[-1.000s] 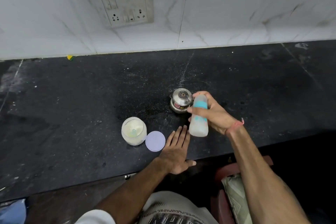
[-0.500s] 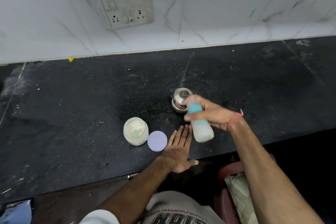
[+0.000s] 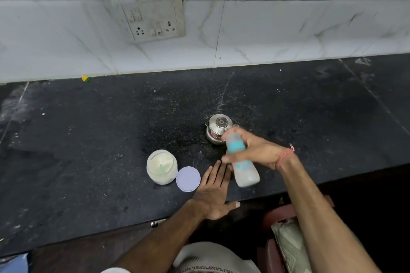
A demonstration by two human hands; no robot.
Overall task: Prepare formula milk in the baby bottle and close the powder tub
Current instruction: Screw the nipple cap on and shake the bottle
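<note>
My right hand (image 3: pixel 259 150) grips the baby bottle (image 3: pixel 244 167) around its middle and holds it above the counter, tilted with its cap toward the wall; the bottle is blurred, milky white with a blue collar. My left hand (image 3: pixel 214 190) lies flat on the black counter (image 3: pixel 88 150), fingers apart, holding nothing. Left of it the round lilac lid (image 3: pixel 188 178) rests flat on the counter, touching the open powder tub (image 3: pixel 162 169), which shows white powder inside.
A small steel kettle (image 3: pixel 218 128) stands just behind the bottle. The tiled wall carries a socket plate (image 3: pixel 153 17). The counter's front edge runs below my left hand. A red chair with a cushion (image 3: pixel 288 244) sits at lower right.
The bottle has swung from upright to tilted, its base now lower and nearer the counter's edge, blurred with motion. My left hand and the tub and lid have stayed put.
</note>
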